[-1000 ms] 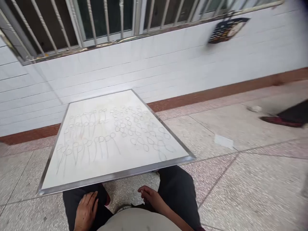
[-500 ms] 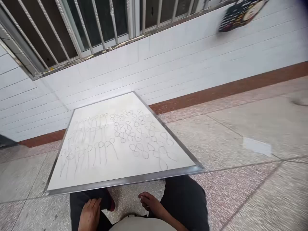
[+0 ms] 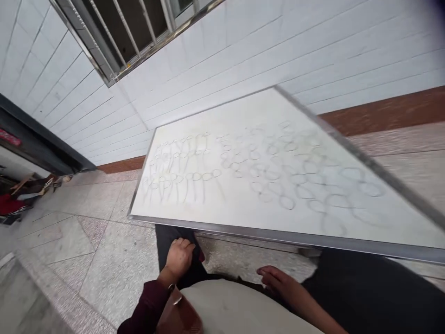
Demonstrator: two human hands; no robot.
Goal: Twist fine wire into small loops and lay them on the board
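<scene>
A whiteboard [image 3: 215, 208] with a grey metal frame lies tilted before me, its near edge above my knees. Rows of drawn loops with tails cover its left part, and figure-eight shapes its right part; motion blurs them. My left hand [image 3: 180, 256] rests on my left thigh, fingers lying over the dark trousers and holding nothing visible. Between my knees, below the board's near edge, my right hand [image 3: 278, 280] hangs with its fingers curled in, touching neither the board nor anything I can make out. Both hands are apart from the board.
Behind the board rises a white tiled wall [image 3: 243, 51] with a barred window [image 3: 139, 28]. A dark doorway [image 3: 41, 139] stands at the left, with red and wooden things [image 3: 21, 199] blurred near it. The speckled tile floor [image 3: 114, 260] extends left.
My view has swung left and closer, so the board appears larger and farther right. The doorway has come into view; the patterned bag on the wall has left it. Both hands keep their poses.
</scene>
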